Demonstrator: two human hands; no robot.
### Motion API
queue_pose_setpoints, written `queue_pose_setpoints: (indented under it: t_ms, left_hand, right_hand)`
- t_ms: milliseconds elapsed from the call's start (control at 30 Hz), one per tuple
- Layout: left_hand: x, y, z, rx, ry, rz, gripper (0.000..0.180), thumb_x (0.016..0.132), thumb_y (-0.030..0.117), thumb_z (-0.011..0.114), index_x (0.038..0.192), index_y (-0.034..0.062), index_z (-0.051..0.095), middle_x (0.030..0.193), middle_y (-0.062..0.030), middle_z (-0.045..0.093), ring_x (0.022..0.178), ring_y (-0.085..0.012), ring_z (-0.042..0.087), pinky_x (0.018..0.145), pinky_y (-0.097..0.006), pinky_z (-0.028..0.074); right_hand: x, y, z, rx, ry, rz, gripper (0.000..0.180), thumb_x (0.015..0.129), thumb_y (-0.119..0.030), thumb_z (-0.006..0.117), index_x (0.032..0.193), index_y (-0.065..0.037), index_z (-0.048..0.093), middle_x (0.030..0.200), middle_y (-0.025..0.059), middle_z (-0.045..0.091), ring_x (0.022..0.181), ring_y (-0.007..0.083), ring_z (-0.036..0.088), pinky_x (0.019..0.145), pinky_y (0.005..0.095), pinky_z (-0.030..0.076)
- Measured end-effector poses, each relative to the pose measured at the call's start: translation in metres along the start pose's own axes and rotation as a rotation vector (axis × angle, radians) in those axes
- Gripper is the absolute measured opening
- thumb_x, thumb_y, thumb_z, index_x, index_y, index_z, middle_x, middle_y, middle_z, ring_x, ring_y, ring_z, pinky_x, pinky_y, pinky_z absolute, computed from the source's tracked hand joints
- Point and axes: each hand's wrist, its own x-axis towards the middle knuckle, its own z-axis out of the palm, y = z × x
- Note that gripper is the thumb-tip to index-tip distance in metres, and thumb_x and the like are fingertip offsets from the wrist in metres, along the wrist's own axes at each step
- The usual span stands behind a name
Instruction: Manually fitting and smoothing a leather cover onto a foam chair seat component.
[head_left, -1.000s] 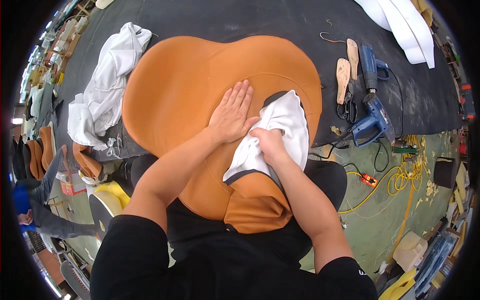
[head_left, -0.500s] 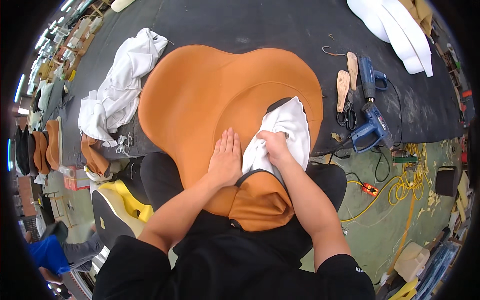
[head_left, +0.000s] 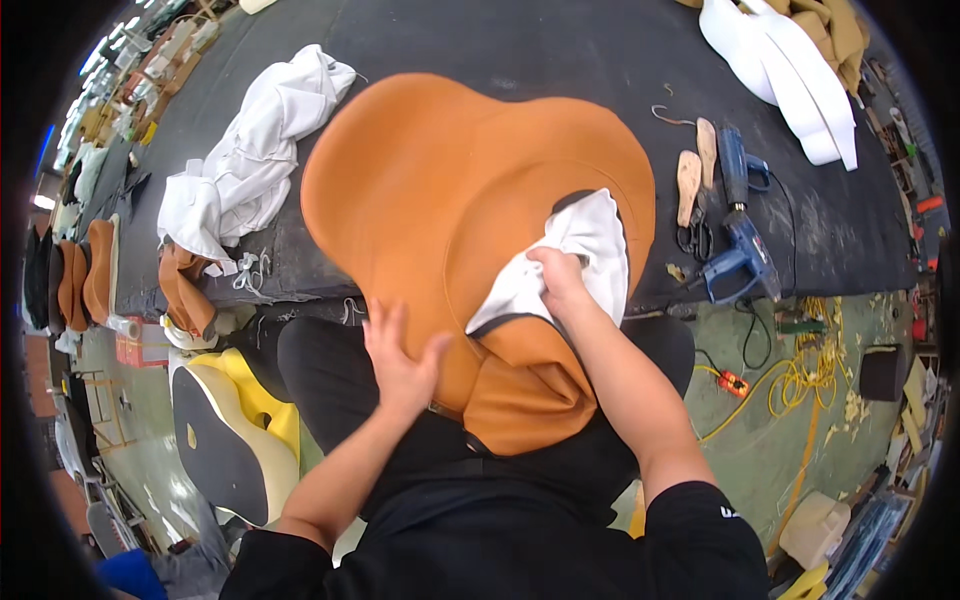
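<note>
A large tan leather seat cushion [head_left: 400, 190] with a rounded, two-lobed far edge leans over the table edge and my lap. Part of its cover is turned back at the near right, baring a white fabric lining [head_left: 598, 235] with dark edging. My right hand [head_left: 562, 283] is closed on a bunch of that lining. Below it, a loose tan leather flap [head_left: 525, 395] hangs in folds toward my lap. With fingers spread, my left hand [head_left: 402, 362] is at the cushion's near left edge; whether it presses on the leather I cannot tell.
On the black-covered table [head_left: 560, 50] lie a crumpled white cloth [head_left: 255, 150], two blue heat guns [head_left: 740, 255], wooden-handled tools [head_left: 688, 185], scissors [head_left: 695, 238] and white foam shapes [head_left: 785, 80]. A yellow cord [head_left: 800, 385] coils on the floor. A grey-and-yellow foam seat [head_left: 225, 430] stands left.
My left hand has slid left and nearer, its fingers now spread instead of flat together. The cushion has tilted slightly. My right hand keeps its grip on the lining.
</note>
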Motion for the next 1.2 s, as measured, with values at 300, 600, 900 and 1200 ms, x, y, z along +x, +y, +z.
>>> queue_pose_setpoints:
  t_ms: [300,600,900,1200]
  left_hand:
    - [0.099,-0.050,-0.009,0.068,-0.020,0.106,0.057,0.094,0.029,0.077,0.139,-0.0030,0.061,0.155,-0.0277,0.051,0.141,-0.0435,0.052,0.117,-0.046,0.042]
    - [0.083,-0.037,-0.007,0.290,-0.045,0.209,0.052,0.099,0.026,0.068,0.144,0.0002,0.059,0.155,-0.0291,0.050,0.143,-0.0493,0.045,0.123,-0.053,0.033]
    - [-0.010,0.034,-0.044,0.355,-0.421,0.155,0.071,0.093,0.040,0.074,0.149,0.0018,0.054,0.146,-0.0282,0.053,0.121,-0.0484,0.055,0.107,-0.054,0.046]
    - [0.200,0.088,0.046,0.316,-0.303,1.006,0.054,0.089,0.016,0.070,0.138,-0.0029,0.060,0.148,-0.0204,0.056,0.146,-0.0409,0.045,0.121,-0.058,0.034]
  right_hand:
    - [-0.017,-0.003,0.015,0.215,-0.101,0.132,0.018,0.093,-0.003,0.062,0.108,0.007,0.063,0.100,0.0184,0.071,0.091,0.0334,0.072,0.085,0.0462,0.060]
    - [-0.021,-0.018,0.004,0.369,-0.058,0.108,0.017,0.084,0.004,0.058,0.100,0.005,0.060,0.089,0.0173,0.063,0.083,0.0351,0.068,0.081,0.0496,0.059]
    - [0.019,-0.030,0.001,-0.116,0.201,-0.158,0.035,0.085,-0.021,0.075,0.093,0.012,0.069,0.096,0.0183,0.068,0.095,0.0219,0.066,0.086,0.0419,0.051]
    - [0.019,-0.032,-0.009,-0.441,0.176,-0.113,0.039,0.086,-0.014,0.076,0.103,0.019,0.064,0.099,0.0178,0.069,0.084,0.0218,0.067,0.071,0.0385,0.054]
